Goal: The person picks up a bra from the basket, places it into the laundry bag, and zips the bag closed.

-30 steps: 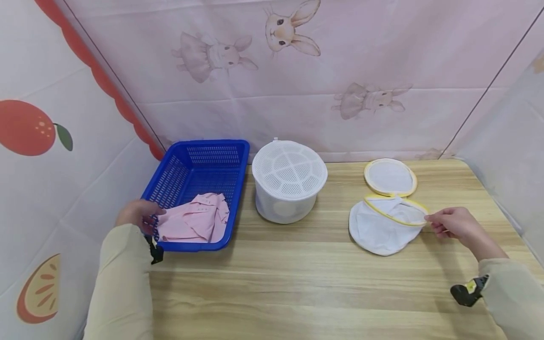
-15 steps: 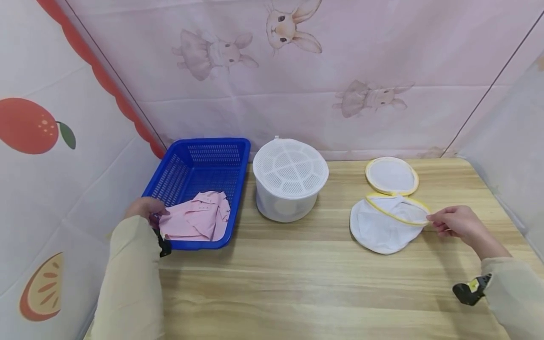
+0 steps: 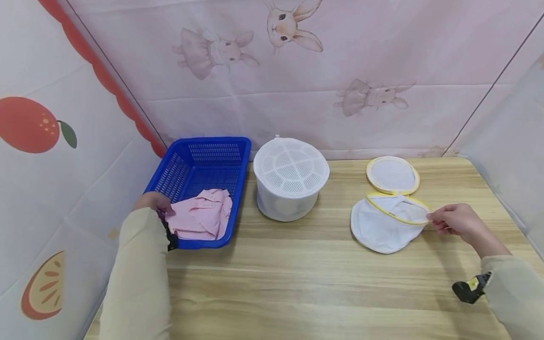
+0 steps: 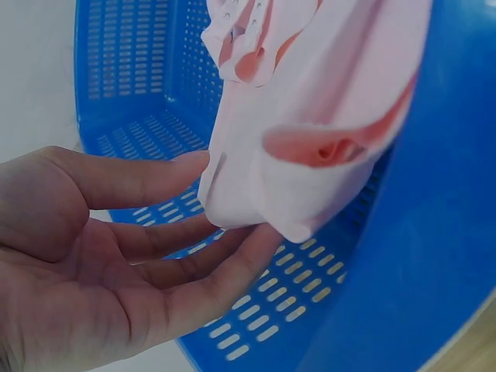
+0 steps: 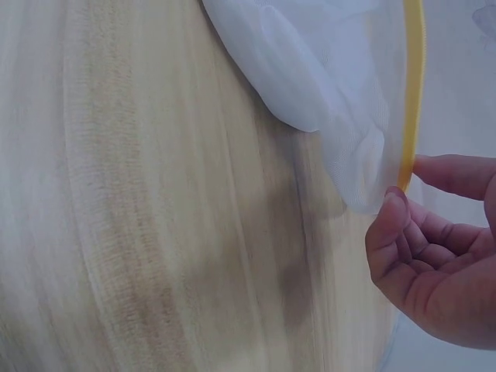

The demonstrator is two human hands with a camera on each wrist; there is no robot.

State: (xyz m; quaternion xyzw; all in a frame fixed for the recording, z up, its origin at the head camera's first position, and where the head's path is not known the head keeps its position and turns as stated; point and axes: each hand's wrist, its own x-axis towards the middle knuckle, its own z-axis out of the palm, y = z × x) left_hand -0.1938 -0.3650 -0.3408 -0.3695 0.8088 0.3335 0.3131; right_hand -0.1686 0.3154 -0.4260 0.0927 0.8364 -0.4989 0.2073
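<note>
A folded pink shirt with small buttons lies in the front part of the blue basket. At its left edge, my left hand pinches the cloth. The left wrist view has the thumb above the shirt and the fingers beneath it, inside the basket. Over on the right, my right hand holds the yellow zipped rim of a white mesh laundry bag between thumb and fingers. The bag's round lid is folded back behind it on the table, and its mouth is partly raised.
Between basket and bag stands a white cylindrical mesh laundry bag with a closed round top. Everything rests on a wooden table. A pink rabbit-print sheet hangs along the back edge, with white printed sheets at both sides.
My left hand has moved slightly right, and the shirt's left edge has shifted inward with it. The right hand stays on the yellow rim.
</note>
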